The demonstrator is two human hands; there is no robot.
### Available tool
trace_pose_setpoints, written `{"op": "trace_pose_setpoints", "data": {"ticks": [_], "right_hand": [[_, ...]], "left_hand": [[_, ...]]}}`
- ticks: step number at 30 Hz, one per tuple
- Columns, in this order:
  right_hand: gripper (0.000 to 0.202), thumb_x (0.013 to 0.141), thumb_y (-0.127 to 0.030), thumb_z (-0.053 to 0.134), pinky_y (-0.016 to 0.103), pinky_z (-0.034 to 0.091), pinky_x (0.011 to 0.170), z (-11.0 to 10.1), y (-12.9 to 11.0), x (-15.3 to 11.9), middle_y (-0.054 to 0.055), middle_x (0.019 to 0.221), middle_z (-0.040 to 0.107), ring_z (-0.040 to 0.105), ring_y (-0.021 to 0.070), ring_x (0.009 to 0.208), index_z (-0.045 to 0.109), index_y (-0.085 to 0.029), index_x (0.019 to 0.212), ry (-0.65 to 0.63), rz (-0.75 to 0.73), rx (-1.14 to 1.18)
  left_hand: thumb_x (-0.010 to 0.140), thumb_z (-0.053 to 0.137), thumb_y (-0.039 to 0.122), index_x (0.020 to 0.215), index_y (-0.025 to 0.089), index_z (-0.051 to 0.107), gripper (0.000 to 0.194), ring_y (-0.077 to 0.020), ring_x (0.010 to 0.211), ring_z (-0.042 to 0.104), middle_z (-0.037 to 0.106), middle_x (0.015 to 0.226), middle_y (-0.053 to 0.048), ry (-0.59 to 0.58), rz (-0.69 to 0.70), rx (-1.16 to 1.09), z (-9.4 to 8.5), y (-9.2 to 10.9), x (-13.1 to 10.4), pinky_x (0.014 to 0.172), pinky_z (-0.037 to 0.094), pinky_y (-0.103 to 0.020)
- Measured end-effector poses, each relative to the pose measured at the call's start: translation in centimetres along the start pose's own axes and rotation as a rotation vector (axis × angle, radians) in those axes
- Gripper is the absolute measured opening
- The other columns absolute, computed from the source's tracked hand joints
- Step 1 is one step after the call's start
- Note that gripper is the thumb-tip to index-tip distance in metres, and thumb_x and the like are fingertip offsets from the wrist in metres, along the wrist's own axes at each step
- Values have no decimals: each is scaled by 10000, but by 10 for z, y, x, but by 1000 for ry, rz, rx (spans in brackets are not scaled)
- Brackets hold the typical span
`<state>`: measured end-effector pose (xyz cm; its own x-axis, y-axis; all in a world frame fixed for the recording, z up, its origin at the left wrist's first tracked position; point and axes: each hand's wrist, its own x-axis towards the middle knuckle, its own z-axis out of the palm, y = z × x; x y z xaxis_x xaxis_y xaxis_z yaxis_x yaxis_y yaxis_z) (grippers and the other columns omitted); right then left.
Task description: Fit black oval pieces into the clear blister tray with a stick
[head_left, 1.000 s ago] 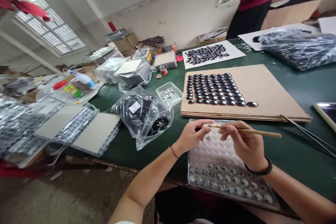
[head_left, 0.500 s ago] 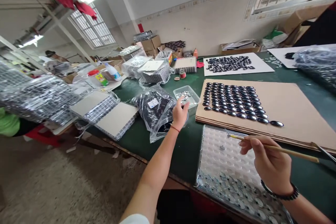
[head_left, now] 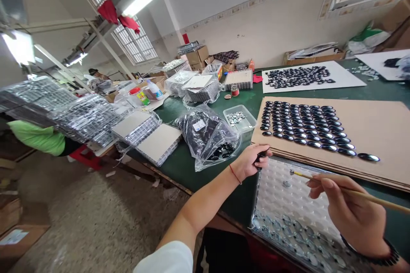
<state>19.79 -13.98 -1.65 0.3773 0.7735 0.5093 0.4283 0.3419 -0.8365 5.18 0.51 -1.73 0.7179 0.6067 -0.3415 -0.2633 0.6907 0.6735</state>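
From my distant place I take the clear tray [head_left: 277,196] as the centre of the clock, with twelve o'clock toward the wall. The left hand [head_left: 251,160] is between ten and eleven o'clock, just beside the corner of the tray. Its fingers are curled together around a black piece [head_left: 261,157]; the fingers cover a part of it, so I think it is an oval one, but I am not fully sure.

The right hand [head_left: 355,211] is at three o'clock, above the tray. Its thumb and fingers are clamped on a thin wooden stick [head_left: 365,197], and the yellow end of the stick points to nine o'clock. At this end I see a small metallic piece [head_left: 291,172]. Below it, one loose disc [head_left: 286,184] lies on the tray. Toward six o'clock, rows of the tray carry shiny round pieces [head_left: 299,236].

At one o'clock, a stack of cardboard [head_left: 378,119] carries black ovals [head_left: 310,126] in neat rows. At eleven o'clock, on the green surface [head_left: 173,175], stands a plastic box [head_left: 249,126] with small silver parts [head_left: 235,117] inside. At ten o'clock, a transparent bag [head_left: 208,130] lies with its mouth open, and more black pieces show there.
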Motion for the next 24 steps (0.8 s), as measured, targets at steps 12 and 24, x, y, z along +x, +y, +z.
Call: {"op": "trace_pose_setpoints", "data": {"ticks": [12,24], "right_hand": [[106,835,-239,501,283,462,482,-2,2,5,52,650,611,578,150,513,598,-207,805,26,-32,26],[232,893,-276,366,221,387,534,-1,1,21,17,648,587,527,108,565,551,-171,800,-168,-161,-213]], "left_hand": [[711,590,400,818,125,657,302,-74,502,466,574,609,-25,1,268,938,23,-8,-15,470,336,-186],[659,651,411,863,159,676,326,-179,729,604,678,817,-51,-73,408,1308,25,-13,-9,680,466,-259]]}}
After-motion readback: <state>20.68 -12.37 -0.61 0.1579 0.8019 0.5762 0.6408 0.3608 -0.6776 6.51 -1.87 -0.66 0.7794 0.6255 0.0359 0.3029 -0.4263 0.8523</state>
